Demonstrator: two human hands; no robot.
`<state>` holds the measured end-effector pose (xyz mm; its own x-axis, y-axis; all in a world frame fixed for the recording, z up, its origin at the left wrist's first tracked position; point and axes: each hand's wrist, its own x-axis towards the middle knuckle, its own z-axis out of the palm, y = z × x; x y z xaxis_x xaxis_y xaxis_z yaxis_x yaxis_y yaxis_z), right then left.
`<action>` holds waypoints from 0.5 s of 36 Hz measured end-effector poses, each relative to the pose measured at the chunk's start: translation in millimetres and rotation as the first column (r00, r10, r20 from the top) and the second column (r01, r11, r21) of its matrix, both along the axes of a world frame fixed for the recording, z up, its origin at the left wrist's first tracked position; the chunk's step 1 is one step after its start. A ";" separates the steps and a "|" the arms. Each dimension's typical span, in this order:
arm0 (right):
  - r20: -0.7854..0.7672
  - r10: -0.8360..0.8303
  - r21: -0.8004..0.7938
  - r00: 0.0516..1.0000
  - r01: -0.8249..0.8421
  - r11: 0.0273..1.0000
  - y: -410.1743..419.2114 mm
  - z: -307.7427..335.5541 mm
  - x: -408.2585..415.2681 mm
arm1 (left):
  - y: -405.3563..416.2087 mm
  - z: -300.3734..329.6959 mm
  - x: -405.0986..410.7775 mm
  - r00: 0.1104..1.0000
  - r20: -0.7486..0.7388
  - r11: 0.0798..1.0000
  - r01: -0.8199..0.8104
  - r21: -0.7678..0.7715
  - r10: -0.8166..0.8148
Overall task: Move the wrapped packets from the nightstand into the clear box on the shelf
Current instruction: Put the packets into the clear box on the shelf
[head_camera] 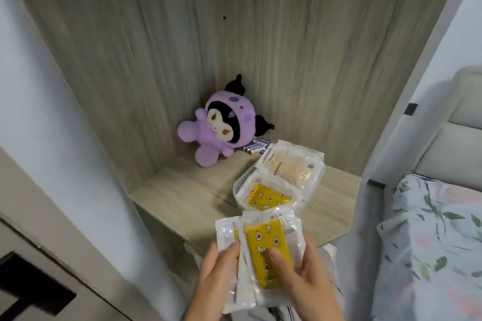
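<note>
The left hand and right hand both grip 2 overlapped packets; better keep them flat and lay them in the clear box, upon its yellow packet.

No text, brand or number can be read anywhere. The wrapped packets carry only a star and flower pattern on yellow, and the print on the batteries by the plush toy is too small to make out.

head view, downward, close over shelf
</note>
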<state>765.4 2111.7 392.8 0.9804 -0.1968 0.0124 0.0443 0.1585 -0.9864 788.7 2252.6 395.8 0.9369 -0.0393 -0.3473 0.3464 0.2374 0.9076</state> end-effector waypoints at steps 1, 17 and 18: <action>0.039 0.007 0.005 0.999 -0.007 1.000 7.3 2.2 5.8 | 1.7 4.3 4.6 1.000 0.010 1.000 -0.004 -0.016 0.004; 0.343 -0.181 -0.743 0.922 0.385 0.548 59.6 -40.8 65.2 | 31.9 -17.7 89.2 0.907 0.296 0.954 0.285 0.096 -0.301; 0.345 -0.170 -0.735 0.923 0.378 0.563 59.3 -42.4 66.8 | 35.7 -24.5 92.0 0.903 0.277 0.944 0.314 0.099 -0.329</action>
